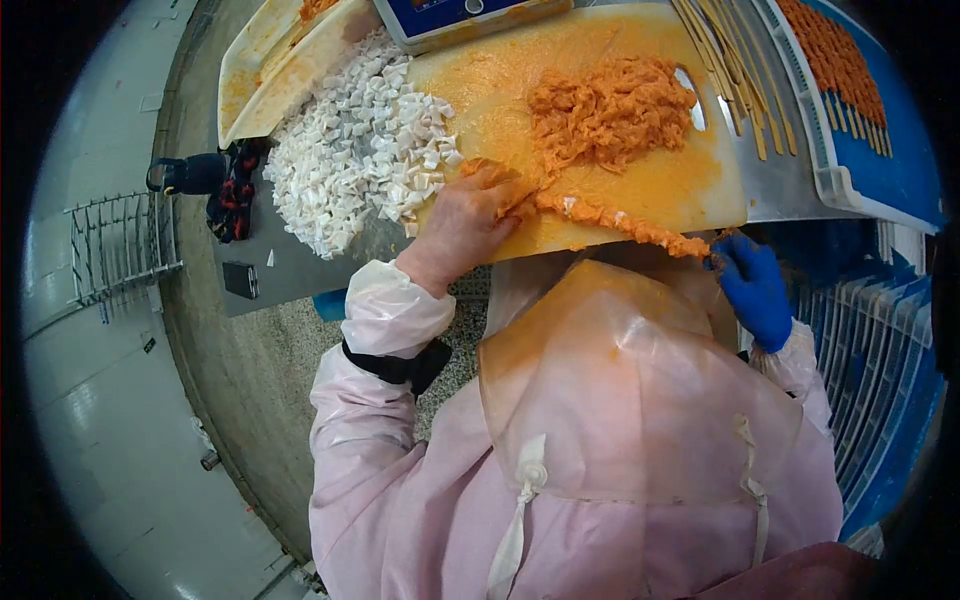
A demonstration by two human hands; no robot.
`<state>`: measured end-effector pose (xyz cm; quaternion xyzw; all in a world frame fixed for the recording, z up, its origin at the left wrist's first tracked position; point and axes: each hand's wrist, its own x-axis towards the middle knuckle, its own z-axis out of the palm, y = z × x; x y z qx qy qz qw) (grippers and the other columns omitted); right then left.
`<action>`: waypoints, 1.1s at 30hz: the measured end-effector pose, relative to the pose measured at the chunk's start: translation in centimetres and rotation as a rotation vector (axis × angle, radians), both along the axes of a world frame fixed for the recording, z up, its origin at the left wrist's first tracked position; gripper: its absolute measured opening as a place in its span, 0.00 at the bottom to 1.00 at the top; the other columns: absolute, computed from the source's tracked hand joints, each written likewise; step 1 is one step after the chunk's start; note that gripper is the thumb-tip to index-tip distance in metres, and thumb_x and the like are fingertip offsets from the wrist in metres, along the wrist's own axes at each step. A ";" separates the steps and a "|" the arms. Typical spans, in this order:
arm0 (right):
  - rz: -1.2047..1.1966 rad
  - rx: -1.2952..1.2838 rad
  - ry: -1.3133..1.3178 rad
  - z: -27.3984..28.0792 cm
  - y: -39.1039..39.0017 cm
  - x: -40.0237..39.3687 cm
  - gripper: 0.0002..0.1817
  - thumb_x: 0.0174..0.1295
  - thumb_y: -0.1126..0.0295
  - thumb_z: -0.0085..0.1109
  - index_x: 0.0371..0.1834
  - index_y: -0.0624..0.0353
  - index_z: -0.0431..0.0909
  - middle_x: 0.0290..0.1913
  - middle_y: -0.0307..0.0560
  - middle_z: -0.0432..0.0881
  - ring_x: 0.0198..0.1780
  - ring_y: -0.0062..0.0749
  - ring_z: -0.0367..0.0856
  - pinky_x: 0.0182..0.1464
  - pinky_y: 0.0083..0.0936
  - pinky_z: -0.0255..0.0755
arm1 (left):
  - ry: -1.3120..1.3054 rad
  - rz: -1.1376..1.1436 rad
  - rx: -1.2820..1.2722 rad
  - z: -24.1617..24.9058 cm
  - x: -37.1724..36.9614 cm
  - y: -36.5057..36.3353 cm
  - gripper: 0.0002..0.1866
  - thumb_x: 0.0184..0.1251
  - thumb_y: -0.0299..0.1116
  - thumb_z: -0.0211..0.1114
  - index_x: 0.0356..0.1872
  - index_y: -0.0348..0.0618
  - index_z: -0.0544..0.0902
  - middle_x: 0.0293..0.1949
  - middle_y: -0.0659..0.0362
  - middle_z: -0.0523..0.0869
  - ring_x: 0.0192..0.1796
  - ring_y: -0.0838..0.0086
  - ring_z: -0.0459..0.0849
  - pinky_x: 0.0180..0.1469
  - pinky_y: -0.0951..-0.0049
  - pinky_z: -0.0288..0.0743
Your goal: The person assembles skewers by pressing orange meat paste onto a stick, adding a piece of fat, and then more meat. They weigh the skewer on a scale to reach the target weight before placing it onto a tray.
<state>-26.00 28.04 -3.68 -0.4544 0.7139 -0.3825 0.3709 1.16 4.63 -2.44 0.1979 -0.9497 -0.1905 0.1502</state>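
Note:
A skewer (640, 230) coated in orange marinated meat, with a few white pieces showing, spans the front edge of the yellow-stained cutting board (590, 228). My right hand (752, 288), in a blue glove, grips its right end; the stick there is mostly hidden. At the other end my bare left hand (470, 225) has its fingers closed around orange meat (495, 180). Just beyond the skewer lies a heap of orange meat pieces (605, 115). A spread of small white cubes (355, 150) is beside my left hand.
Bare wooden sticks (735, 65) lie right of the board. A blue tray (890, 175) holds rows of meat skewers (835, 65). At the back stand a blue scale (470, 25) and a white tub (245, 95). Blue crates (855, 350) are stacked lower right.

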 end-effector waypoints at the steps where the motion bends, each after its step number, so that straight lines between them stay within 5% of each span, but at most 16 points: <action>1: 0.000 0.000 0.000 -0.3 0.1 0.0 0.06 0.59 0.75 0.55 0.36 0.66 0.77 0.28 0.50 0.81 0.29 0.21 0.75 0.32 0.24 0.69 | 0.000 0.000 0.000 0.4 -0.2 0.1 0.13 0.49 0.29 0.69 0.38 0.41 0.84 0.36 0.51 0.83 0.43 0.55 0.81 0.47 0.62 0.74; 18: -0.015 -0.075 0.082 -1.5 0.0 0.7 0.08 0.56 0.73 0.57 0.36 0.66 0.79 0.30 0.56 0.81 0.30 0.32 0.80 0.33 0.28 0.71 | -0.287 -0.136 0.102 1.6 -2.3 -0.4 0.16 0.48 0.27 0.67 0.42 0.45 0.83 0.36 0.51 0.82 0.42 0.54 0.80 0.47 0.60 0.75; 27: -0.002 -0.046 0.053 -2.6 0.1 0.8 0.07 0.57 0.72 0.58 0.34 0.65 0.78 0.29 0.57 0.80 0.29 0.41 0.80 0.33 0.31 0.70 | -0.180 -0.231 0.073 1.9 -2.4 -0.5 0.15 0.48 0.26 0.66 0.41 0.45 0.84 0.38 0.53 0.84 0.43 0.56 0.80 0.46 0.62 0.75; 33: -0.051 -0.076 -0.037 -3.3 0.4 1.1 0.07 0.60 0.71 0.56 0.34 0.65 0.78 0.29 0.54 0.80 0.28 0.34 0.78 0.33 0.30 0.70 | -0.222 -0.252 0.010 2.4 -2.5 -0.2 0.16 0.48 0.27 0.67 0.42 0.45 0.84 0.39 0.54 0.84 0.44 0.58 0.81 0.47 0.62 0.75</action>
